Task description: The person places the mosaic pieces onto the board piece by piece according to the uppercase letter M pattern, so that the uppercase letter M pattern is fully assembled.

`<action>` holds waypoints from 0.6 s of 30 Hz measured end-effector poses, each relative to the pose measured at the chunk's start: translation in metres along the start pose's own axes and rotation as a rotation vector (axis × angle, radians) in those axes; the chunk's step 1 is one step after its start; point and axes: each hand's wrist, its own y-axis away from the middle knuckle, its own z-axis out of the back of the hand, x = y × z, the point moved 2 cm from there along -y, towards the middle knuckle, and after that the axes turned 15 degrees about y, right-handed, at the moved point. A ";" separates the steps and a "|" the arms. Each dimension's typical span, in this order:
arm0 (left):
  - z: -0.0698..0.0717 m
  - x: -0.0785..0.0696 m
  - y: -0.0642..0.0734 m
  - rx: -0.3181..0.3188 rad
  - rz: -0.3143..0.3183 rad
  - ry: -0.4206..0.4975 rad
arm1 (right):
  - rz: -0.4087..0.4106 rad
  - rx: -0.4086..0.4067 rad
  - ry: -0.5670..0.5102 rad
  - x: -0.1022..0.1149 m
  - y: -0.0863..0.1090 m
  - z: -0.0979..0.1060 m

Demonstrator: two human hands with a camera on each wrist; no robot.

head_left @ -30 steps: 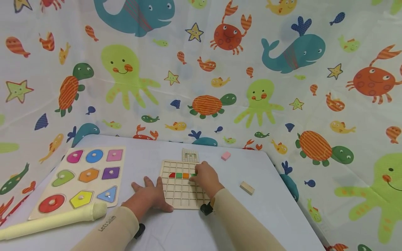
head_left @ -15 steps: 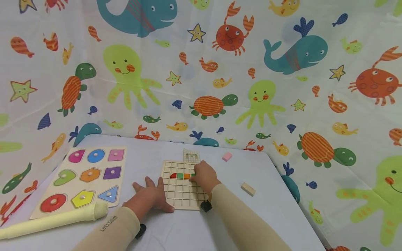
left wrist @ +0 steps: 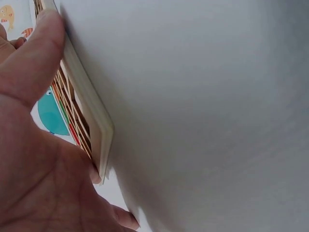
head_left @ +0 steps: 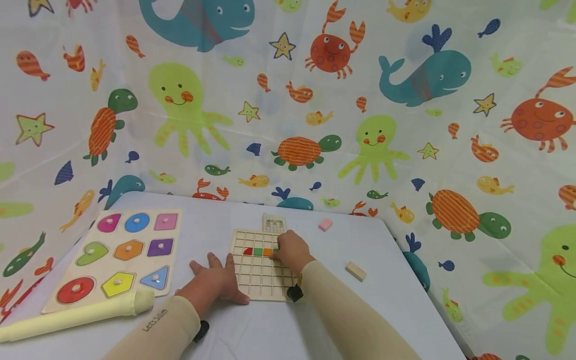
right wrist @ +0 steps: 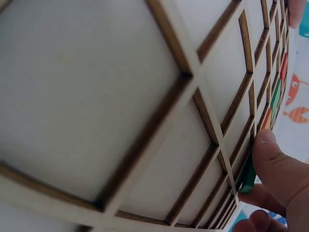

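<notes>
A wooden grid board lies on the table in the head view. One row holds a red piece, a green piece and an orange piece. Just right of the orange one, my right hand pinches another green block between thumb and fingers; the right wrist view shows it tilted at the grid's slot. My left hand is spread at the board's left side, its thumb against the near left corner and its fingers along the edge.
A pattern card stands behind the board. A pink block and a plain wooden block lie to the right. On the left are a shape puzzle and a pale yellow tube. A sea-animal curtain hangs behind.
The view has shifted slightly. My right hand moves very little, still at the same spot with the green block; my left hand stays on the board's edge.
</notes>
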 end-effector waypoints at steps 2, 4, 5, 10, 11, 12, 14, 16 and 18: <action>0.000 0.000 0.000 0.000 0.002 -0.002 | 0.004 -0.004 0.003 0.000 0.000 0.000; 0.000 0.001 0.000 0.003 0.003 -0.003 | 0.005 -0.001 0.005 0.000 0.000 -0.001; 0.000 0.001 0.000 0.003 0.003 -0.005 | 0.002 0.003 0.002 0.001 0.000 -0.001; -0.001 0.001 -0.001 0.001 -0.003 -0.014 | -0.011 0.020 -0.010 0.000 0.000 -0.001; -0.001 0.001 -0.001 -0.001 -0.005 -0.016 | -0.014 0.022 -0.018 0.000 0.000 -0.001; 0.000 0.001 -0.001 -0.001 -0.005 -0.016 | -0.014 0.021 -0.019 0.000 0.000 -0.001; 0.000 0.000 0.000 -0.002 -0.006 -0.016 | -0.016 0.020 -0.026 0.000 0.000 -0.001; 0.001 0.000 0.001 -0.002 -0.005 -0.015 | -0.015 0.018 -0.031 -0.001 0.000 0.000; 0.001 -0.001 0.001 -0.002 -0.005 -0.017 | -0.015 0.018 -0.029 0.000 0.001 0.001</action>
